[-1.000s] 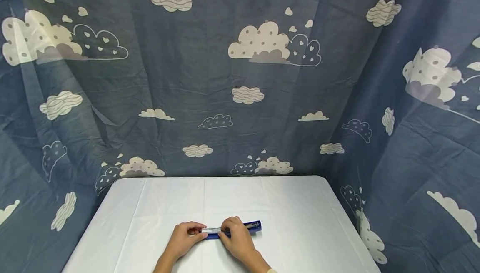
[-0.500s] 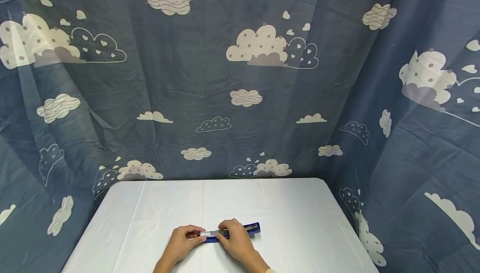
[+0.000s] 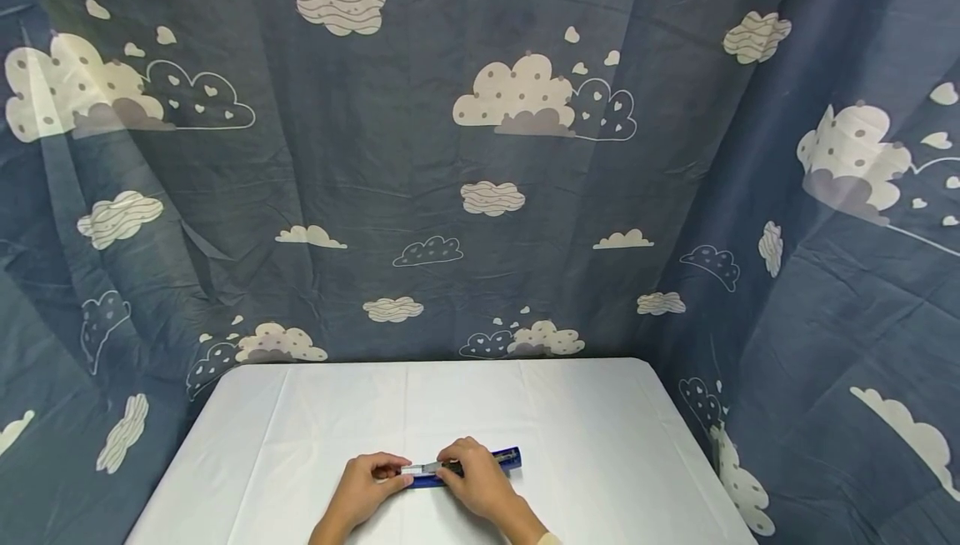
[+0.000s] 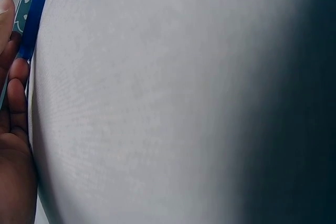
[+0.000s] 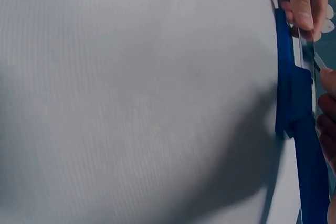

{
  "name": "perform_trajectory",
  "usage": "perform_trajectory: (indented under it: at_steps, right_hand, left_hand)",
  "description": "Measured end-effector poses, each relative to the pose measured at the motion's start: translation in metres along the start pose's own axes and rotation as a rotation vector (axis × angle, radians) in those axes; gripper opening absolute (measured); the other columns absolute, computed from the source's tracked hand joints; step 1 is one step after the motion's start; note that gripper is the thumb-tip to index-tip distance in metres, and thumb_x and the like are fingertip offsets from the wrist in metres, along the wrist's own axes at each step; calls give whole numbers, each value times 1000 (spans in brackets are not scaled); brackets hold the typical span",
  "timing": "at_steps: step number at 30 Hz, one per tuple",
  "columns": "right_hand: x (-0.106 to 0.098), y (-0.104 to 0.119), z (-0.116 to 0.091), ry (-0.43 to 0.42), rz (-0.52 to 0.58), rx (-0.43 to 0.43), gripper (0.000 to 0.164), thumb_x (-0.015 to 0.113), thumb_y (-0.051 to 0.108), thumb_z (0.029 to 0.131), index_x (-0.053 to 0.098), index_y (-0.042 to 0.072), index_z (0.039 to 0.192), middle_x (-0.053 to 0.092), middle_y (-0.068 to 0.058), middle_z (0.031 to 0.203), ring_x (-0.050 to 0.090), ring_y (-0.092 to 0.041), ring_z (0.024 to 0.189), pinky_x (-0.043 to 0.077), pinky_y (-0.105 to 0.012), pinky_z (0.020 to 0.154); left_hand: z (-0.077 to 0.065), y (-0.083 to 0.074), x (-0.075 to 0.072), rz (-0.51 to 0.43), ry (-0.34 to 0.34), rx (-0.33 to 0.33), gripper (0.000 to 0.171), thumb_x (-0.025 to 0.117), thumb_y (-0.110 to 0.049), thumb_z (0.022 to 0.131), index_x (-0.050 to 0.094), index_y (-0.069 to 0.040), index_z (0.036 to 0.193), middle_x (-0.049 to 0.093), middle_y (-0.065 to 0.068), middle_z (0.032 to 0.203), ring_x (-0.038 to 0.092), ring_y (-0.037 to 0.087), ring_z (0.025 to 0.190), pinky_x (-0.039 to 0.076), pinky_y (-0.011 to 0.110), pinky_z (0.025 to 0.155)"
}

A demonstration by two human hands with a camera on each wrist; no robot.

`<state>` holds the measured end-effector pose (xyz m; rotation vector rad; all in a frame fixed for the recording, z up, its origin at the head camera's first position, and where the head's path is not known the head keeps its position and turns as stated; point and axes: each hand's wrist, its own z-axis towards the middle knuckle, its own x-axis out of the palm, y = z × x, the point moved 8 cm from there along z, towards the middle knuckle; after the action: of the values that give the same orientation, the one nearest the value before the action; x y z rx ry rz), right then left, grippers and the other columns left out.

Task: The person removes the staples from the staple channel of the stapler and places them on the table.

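A blue stapler (image 3: 430, 482) lies across the table, its top opened out to the right and its silver metal channel showing between the two hands. My left hand (image 3: 363, 487) pinches the stapler's left end between thumb and fingers. At the middle, my right hand (image 3: 480, 482) pinches a small grey metal piece (image 3: 432, 467) over the channel. In the right wrist view the stapler's blue body (image 5: 301, 93) runs down the right edge, with the left hand's fingertips at its far end. Only a blue strip (image 4: 37, 17) of it shows in the left wrist view.
A white cloth-covered table (image 3: 600, 428) spreads under the hands. Behind it and along the sides hangs a dark blue curtain (image 3: 420, 128) with cloud prints.
Between the hands, the bright strip along the channel has given way to a slanted grey metal piece at the right fingertips. Both hands keep almost the same place; the head view shifts slightly.
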<state>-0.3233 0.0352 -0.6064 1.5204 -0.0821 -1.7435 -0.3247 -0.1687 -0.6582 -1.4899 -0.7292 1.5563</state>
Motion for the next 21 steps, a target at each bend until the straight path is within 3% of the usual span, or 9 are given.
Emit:
perform_trajectory:
  at_steps: [9,16,21]
  right_hand:
    - [-15,-8,1,-40,48,-25,14,78,22,93,76,15,106,74,10,101,66,-7,99,55,-34,92]
    - [-32,-17,-3,-46,73,-31,15,77,22,94,75,15,107,75,9,103,67,-8,101,54,-41,99]
    - [-46,-26,-8,-48,75,-41,14,76,24,95,75,17,107,73,11,103,67,-7,102,55,-40,98]
  left_hand:
    - [0,1,0,2,9,-18,25,87,-38,80,81,-25,101,71,-12,85,59,1,75,51,20,69]
    - [0,-1,1,3,-8,1,25,88,-36,80,81,-23,100,72,-11,85,59,1,74,51,20,69]
    - [0,-1,0,4,-13,2,25,88,-35,80,81,-23,100,72,-10,85,59,1,74,51,20,68]
